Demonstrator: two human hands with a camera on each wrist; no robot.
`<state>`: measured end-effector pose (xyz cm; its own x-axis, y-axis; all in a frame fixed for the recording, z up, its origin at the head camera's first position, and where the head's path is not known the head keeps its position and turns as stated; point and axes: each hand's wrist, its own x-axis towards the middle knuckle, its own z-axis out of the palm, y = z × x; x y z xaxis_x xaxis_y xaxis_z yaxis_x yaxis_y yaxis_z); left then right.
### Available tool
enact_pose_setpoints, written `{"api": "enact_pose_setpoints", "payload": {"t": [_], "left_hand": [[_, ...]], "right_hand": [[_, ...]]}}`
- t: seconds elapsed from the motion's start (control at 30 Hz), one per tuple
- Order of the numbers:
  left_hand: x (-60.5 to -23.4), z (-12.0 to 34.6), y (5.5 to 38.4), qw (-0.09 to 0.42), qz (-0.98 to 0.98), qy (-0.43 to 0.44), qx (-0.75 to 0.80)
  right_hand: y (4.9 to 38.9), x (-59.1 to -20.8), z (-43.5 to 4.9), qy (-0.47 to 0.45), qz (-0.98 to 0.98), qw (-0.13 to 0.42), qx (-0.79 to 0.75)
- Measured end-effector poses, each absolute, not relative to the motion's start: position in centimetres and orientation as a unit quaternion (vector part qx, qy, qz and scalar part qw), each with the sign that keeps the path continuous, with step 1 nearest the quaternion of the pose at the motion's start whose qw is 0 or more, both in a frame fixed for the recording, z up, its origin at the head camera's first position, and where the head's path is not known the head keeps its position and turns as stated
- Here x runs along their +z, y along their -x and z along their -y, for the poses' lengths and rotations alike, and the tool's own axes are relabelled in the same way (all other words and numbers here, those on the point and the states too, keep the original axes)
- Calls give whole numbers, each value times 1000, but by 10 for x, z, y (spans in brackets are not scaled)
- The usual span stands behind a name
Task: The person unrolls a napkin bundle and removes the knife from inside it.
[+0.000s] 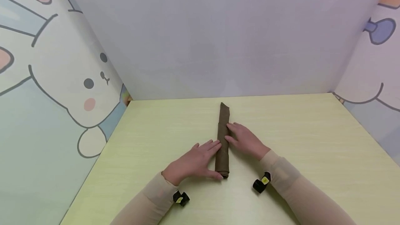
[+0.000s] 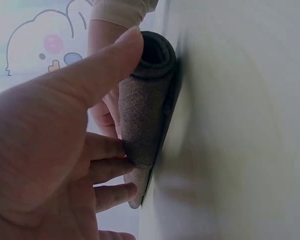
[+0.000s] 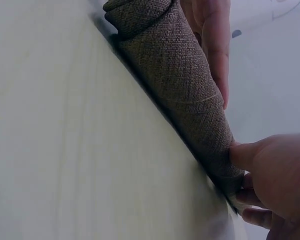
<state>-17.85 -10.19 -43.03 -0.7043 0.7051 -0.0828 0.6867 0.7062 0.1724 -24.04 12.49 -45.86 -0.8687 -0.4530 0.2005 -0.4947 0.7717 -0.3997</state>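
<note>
Cartoon-rabbit walls enclose a pale yellow-green table (image 1: 297, 141) | mid-table lies a brown woven cloth roll (image 1: 223, 141), pointing away from the person | left hand (image 1: 193, 162) and right hand (image 1: 245, 141) flank it, fingers straight, pressing its sides | advisable: even pressure from both sides, keeping the coil tight and its ends level.

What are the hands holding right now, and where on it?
A rolled brown cloth: left hand touches its near end, right hand its middle.

Rolled brown cloth (image 1: 223, 141) lies on table (image 1: 312, 138), left hand (image 1: 194, 162) and right hand (image 1: 245, 140) pressing either side.
</note>
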Motion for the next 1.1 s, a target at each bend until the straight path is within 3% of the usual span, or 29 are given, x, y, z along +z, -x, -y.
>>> {"api": "enact_pose_setpoints", "payload": {"t": [0.6, 1.1], "left_hand": [[-425, 98, 182, 81, -928, -360, 49], [-430, 104, 181, 89, -930, -338, 112]], "right_hand": [[249, -457, -126, -254, 936, 41, 241], [196, -445, -143, -264, 913, -8, 310]]}}
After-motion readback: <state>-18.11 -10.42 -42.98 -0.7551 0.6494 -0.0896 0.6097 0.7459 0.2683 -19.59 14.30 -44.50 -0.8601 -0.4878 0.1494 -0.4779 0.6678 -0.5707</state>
